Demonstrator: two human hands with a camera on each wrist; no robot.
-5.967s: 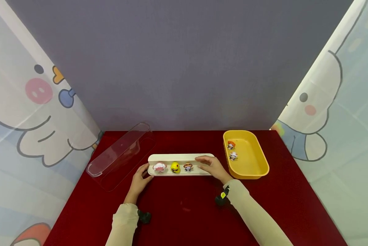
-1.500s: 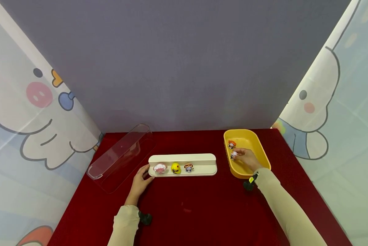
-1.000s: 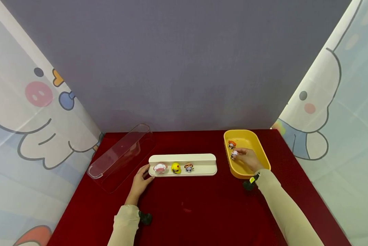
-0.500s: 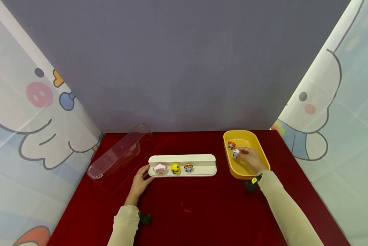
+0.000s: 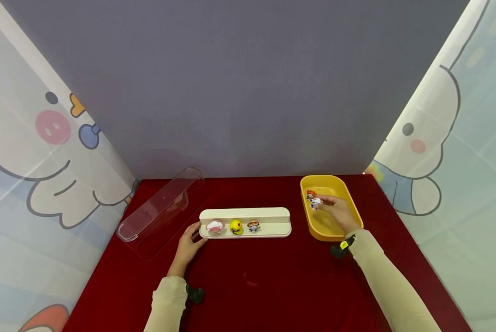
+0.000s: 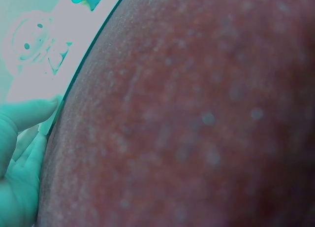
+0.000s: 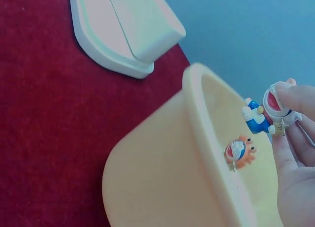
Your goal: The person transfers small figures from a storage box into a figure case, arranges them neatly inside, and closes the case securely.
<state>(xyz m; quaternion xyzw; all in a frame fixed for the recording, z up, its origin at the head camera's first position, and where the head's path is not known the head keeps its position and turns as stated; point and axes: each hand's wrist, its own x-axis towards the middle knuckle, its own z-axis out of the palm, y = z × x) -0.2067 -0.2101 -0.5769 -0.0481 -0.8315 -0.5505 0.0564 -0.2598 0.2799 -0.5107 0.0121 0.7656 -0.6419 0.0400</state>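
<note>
My right hand (image 5: 339, 213) pinches a small blue-and-white figurine (image 7: 260, 116) with a white hood and open red mouth, between thumb and fingertips above the yellow tub (image 5: 359, 216). An orange-hooded figurine (image 7: 239, 152) lies in the tub just below it. At the left end of a long cream display stand (image 5: 274, 229), my left hand (image 5: 187, 246) grips the corner, thumb at the front edge and fingers at the end. On the stand's ledge sit a pink-and-white figurine (image 5: 215, 227), a yellow one (image 5: 236, 226) and a brown-topped one (image 5: 254, 226), in a row.
A long clear plastic cover (image 5: 161, 207) lies slanted at the back left of the red tabletop (image 5: 248, 286). Behind stands a grey wall (image 5: 248, 92), with cartoon-printed curtains (image 5: 53, 161) on both sides.
My right hand went from the stand's right end to the yellow tub, took hold of the white-hooded figurine and raised it slightly, tilting it. My left hand stays at the stand.
</note>
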